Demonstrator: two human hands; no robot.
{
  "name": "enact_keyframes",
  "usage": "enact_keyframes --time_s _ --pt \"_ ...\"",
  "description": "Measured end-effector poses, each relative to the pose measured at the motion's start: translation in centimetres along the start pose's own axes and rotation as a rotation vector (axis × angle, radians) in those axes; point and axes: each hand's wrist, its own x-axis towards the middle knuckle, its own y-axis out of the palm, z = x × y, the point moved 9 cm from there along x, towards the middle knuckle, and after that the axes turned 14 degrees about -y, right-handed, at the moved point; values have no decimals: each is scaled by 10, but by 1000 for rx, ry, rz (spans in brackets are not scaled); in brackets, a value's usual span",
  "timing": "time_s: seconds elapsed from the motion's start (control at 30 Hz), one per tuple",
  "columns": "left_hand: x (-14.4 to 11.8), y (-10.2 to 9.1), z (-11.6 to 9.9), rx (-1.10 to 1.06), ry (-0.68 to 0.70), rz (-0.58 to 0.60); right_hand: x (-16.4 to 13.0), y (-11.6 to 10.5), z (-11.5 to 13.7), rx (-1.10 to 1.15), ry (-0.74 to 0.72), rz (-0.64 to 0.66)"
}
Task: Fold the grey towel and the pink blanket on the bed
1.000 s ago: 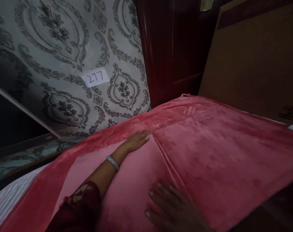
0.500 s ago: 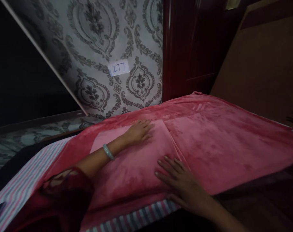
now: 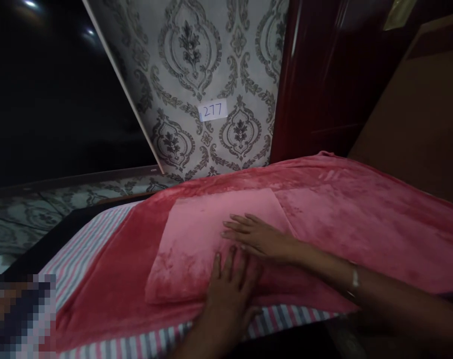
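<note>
A folded piece of pink plush cloth [image 3: 194,229] lies flat on a larger red-pink plush blanket [image 3: 129,279]. My left hand [image 3: 229,291] rests on the folded cloth near its front edge, fingers spread and pointing away from me. Just beyond it, my right hand [image 3: 261,237] reaches in from the right and lies palm down across the cloth, fingers stretched to the left. The two hands are close together, and neither grips anything. Beneath the blanket, a striped sheet [image 3: 91,239] shows at the left and along the front edge.
Behind the blanket is a patterned wall [image 3: 196,65] with a paper label [image 3: 213,109] reading 277. A large dark glossy panel [image 3: 62,99] stands at the left. At the right are a dark red door-like panel [image 3: 316,75] and a brown board [image 3: 416,109].
My left hand has come back toward me, from the far part of the folded cloth to its front. My right hand has moved forward and left. The view has shifted left.
</note>
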Motion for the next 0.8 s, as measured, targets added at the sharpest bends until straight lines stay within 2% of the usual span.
enact_keyframes --time_s 0.1,0.17,0.33,0.4,0.47,0.53,0.6,0.7,0.8 --pt "-6 6 -7 38 -32 -146 26 24 -41 -27 -27 153" --pt "-11 6 -7 48 -44 -209 32 24 -77 -77 18 180" --pt "-15 9 -8 66 -5 -264 23 2 -175 -139 400 154" --pt "-14 10 -6 53 -29 -284 17 -2 -197 -124 509 174" --pt "-14 12 -5 30 -45 -277 14 -6 -206 -121 579 204" --pt "-13 12 -7 6 -44 -235 17 -15 -203 -159 612 198" --pt "-13 6 -9 -24 -25 -206 30 -24 -183 -229 557 144" --pt "-18 -13 -7 -92 -1 -219 66 -19 -115 -273 257 94" --pt "-33 -38 14 -169 -77 -336 95 18 -35 -159 -91 188"
